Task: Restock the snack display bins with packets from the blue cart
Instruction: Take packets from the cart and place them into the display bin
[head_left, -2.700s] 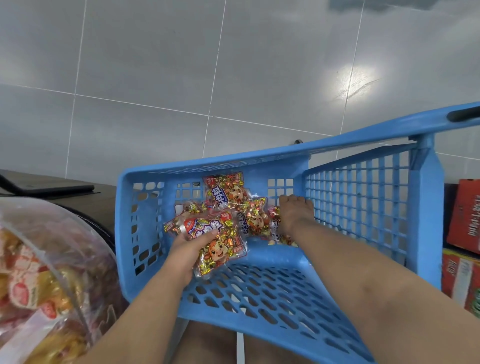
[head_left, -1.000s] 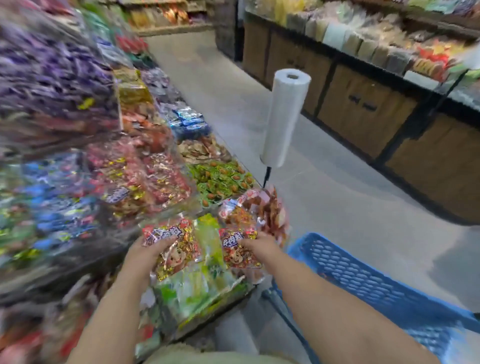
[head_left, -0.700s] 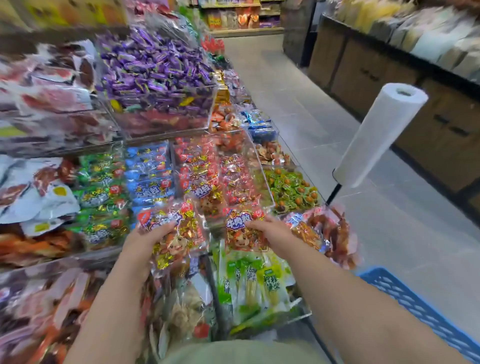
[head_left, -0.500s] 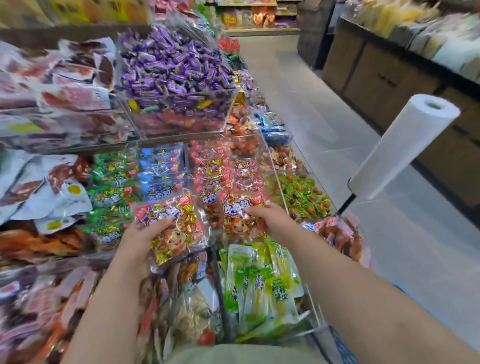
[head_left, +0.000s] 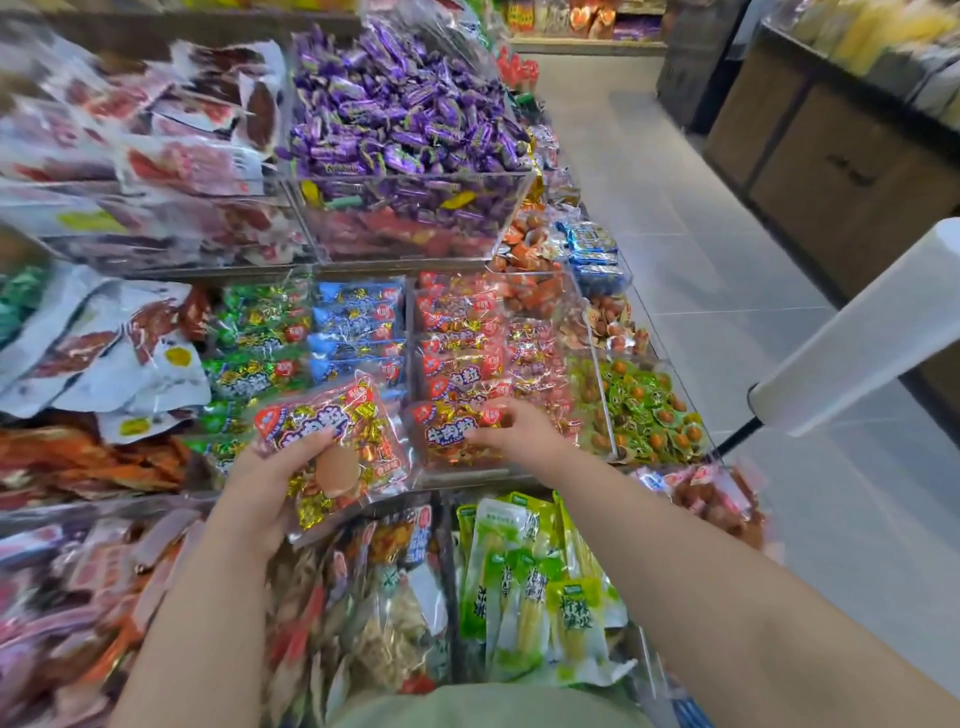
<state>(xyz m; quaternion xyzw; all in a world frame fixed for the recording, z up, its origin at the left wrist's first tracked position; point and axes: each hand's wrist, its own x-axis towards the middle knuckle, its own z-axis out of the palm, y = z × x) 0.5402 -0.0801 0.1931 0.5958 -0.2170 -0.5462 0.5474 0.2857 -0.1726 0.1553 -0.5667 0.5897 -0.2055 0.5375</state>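
One snack packet (head_left: 448, 432) is pinched in my right hand (head_left: 525, 435) at mid-frame, low at the front of the clear bin (head_left: 586, 332) because matching red packs (head_left: 460, 332) lie there, while my left hand (head_left: 262, 491) grips a second packet (head_left: 337, 415) just left of it, ready, I judge, to follow.

Head camera looks down, close over the snack bins (head_left: 595, 364).

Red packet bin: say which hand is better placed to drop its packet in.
Right. The right hand holds the right packet at the front of the red packet bin; the left hand grips the left packet farther left, outside it.
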